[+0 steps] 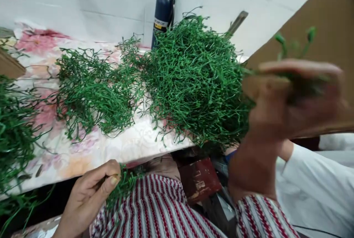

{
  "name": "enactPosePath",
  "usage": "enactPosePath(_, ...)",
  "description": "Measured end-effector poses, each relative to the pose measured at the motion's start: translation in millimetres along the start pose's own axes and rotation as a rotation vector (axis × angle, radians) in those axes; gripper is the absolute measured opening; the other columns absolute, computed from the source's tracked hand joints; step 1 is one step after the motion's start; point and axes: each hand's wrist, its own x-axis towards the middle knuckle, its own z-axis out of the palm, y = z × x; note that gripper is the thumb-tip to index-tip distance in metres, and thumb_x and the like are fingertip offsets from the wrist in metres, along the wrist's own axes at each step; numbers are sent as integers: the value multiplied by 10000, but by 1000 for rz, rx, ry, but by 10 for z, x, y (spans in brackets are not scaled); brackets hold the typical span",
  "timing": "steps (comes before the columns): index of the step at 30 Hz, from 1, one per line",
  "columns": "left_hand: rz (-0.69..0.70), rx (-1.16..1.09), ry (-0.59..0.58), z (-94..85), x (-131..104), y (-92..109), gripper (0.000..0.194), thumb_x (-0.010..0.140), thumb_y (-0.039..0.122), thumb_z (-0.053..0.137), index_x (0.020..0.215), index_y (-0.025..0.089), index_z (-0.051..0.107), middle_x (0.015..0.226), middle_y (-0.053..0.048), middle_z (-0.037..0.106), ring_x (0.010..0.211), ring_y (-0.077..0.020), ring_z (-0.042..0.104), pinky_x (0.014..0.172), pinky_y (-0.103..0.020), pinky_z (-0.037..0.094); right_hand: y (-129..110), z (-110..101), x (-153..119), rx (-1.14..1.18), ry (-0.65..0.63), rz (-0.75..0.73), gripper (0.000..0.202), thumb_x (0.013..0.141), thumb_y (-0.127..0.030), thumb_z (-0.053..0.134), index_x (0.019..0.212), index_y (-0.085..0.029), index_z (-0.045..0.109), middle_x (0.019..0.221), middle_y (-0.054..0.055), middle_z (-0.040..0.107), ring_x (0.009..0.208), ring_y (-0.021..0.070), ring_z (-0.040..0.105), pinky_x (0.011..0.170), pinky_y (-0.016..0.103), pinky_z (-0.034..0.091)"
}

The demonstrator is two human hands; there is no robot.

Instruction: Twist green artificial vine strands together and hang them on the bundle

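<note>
My left hand (pixel 91 192) is closed at the table's front edge, thumb pressed to the forefinger on a small bunch of thin green stems (pixel 125 184) that hangs over my striped clothing. My right hand (pixel 301 97), smeared by motion, is raised at the right in front of brown cardboard. Green stems with bud-like tips (pixel 311 35) poke out above its curled fingers. Close beside that hand lies a large heap of tangled green stems (pixel 199 79). A smaller loose pile of stems (pixel 102 97) spreads to the left of the heap.
A floral-covered table (pixel 141 134) runs along a white wall. Behind the heap stands a dark blue thermos (pixel 163 13) with a steel cap. More stems (pixel 13 127) hang off the table's left end. A cardboard sheet (pixel 309 20) rises at right, near another person's white sleeve (pixel 315 179).
</note>
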Motion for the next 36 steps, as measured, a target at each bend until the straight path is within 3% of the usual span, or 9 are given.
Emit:
enactPosePath(6,-24,-94,82,137,49,84,209,744,338,650,645,161,600,638,-27,534,654,-154,494,597,-245,398,375,-396,345,-341,233,209,291,876,-400,509,1063,-201,608,1010,100,643,907,197,586,792,360,464)
enactPosePath(9,34,-141,116,140,158,122,169,737,303,662,646,169,614,672,-34,548,687,-161,506,607,-249,407,293,-406,350,-428,409,232,233,856,-320,551,1039,-208,643,957,92,664,904,216,599,823,386,466)
enactPosePath(11,134,-223,173,162,265,178,121,735,259,667,654,180,625,716,-33,545,725,-157,510,622,-242,408,102,-247,311,-303,498,179,175,853,-229,542,963,-195,674,851,67,670,811,191,614,762,351,480)
enactPosePath(12,173,-271,188,185,327,210,94,743,230,659,666,185,631,733,-30,535,753,-152,511,639,-237,408,-26,-121,293,-165,470,140,162,845,-192,544,936,-192,678,803,49,662,747,167,612,710,322,484)
enactPosePath(14,189,-357,180,245,456,266,107,753,209,651,651,182,629,718,-21,511,766,-144,515,669,-236,412,-317,185,273,208,234,9,131,820,-166,573,906,-196,668,763,17,649,686,132,601,643,273,483)
enactPosePath(16,156,-430,154,303,564,293,113,760,230,648,662,175,639,776,-25,513,765,-136,517,698,-246,424,-600,507,274,506,61,-76,147,831,-168,565,959,-180,637,849,34,653,790,138,609,699,267,496)
enactPosePath(21,134,-518,196,332,631,250,100,743,250,671,671,182,662,943,-36,528,909,-142,520,806,-256,431,-964,1075,254,804,-53,19,305,820,-289,611,1086,-178,507,948,44,624,854,141,600,770,271,492)
enactPosePath(28,131,-523,202,266,609,162,114,739,260,679,665,175,669,869,-38,532,925,-151,513,746,-236,424,-945,1251,218,909,-199,-6,180,833,-302,593,944,-161,584,804,19,568,762,128,544,700,261,429)
enactPosePath(36,151,-523,230,286,611,126,115,741,219,675,650,166,628,745,-6,551,712,-107,501,692,-232,401,-1066,1439,200,1089,-48,51,165,840,-268,576,712,-165,556,718,-3,482,706,114,483,656,251,401)
